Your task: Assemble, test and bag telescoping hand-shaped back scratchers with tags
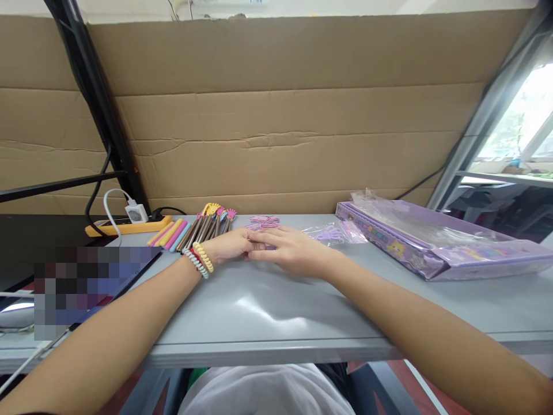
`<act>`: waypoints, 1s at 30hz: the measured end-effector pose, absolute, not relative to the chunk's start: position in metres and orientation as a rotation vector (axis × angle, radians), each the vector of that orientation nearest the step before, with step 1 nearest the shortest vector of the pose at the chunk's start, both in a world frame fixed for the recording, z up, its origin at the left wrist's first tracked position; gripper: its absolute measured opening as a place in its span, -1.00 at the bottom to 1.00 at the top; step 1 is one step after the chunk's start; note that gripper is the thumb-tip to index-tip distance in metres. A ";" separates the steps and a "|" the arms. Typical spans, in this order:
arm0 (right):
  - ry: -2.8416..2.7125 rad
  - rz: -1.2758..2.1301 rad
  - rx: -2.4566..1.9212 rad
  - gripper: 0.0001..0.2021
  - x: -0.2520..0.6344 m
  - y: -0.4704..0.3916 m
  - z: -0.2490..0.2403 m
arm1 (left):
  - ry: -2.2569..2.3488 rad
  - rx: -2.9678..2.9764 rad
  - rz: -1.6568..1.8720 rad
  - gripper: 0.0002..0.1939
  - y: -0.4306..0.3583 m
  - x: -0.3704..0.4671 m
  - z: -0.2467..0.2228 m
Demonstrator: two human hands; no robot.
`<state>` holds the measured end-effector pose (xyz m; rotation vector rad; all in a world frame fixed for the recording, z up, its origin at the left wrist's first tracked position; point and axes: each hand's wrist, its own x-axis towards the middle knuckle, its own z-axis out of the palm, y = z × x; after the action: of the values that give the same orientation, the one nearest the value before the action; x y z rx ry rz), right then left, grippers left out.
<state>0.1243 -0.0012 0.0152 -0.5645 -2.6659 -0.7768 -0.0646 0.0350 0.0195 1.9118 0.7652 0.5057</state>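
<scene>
My left hand (231, 244), with coiled bands at the wrist, meets my right hand (291, 249) over the grey table (259, 311). The fingers overlap, and whatever lies between them is mostly hidden; a bit of purple shows there. Just beyond the fingertips lies a small pile of pink and purple pieces (264, 221). A clear bag with purple pieces (330, 233) rests to the right of my right hand. Several sticks with colourful hand-shaped tops (207, 225) lie left of my left hand, beside their pink, yellow and blue handles (175, 233).
An open purple box (401, 248) with clear plastic wrap stands at the right. At the left are a yellow power strip (142, 226) with a white charger (136, 212), cables and a dark, partly blurred device (125, 271). Cardboard (280, 115) stands behind.
</scene>
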 end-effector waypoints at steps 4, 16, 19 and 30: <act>-2.759 -0.759 -0.641 -0.48 0.126 -0.004 0.020 | 0.746 1.860 0.426 -0.86 0.038 -0.070 0.023; -2.718 -0.604 -1.052 -0.52 0.141 0.009 0.017 | 0.938 1.911 0.663 -0.54 0.049 -0.071 0.014; -2.612 -0.492 -1.440 -0.55 0.165 0.028 0.013 | 1.102 2.003 0.734 -0.54 0.052 -0.073 0.012; -2.058 -0.307 -2.310 -0.53 0.240 0.067 0.004 | 1.070 2.454 0.470 -0.59 0.047 -0.072 0.009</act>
<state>0.2403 0.0667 0.0037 -2.3098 -2.0583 -0.3074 -0.0716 0.0475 0.0086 2.4544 1.0702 0.4701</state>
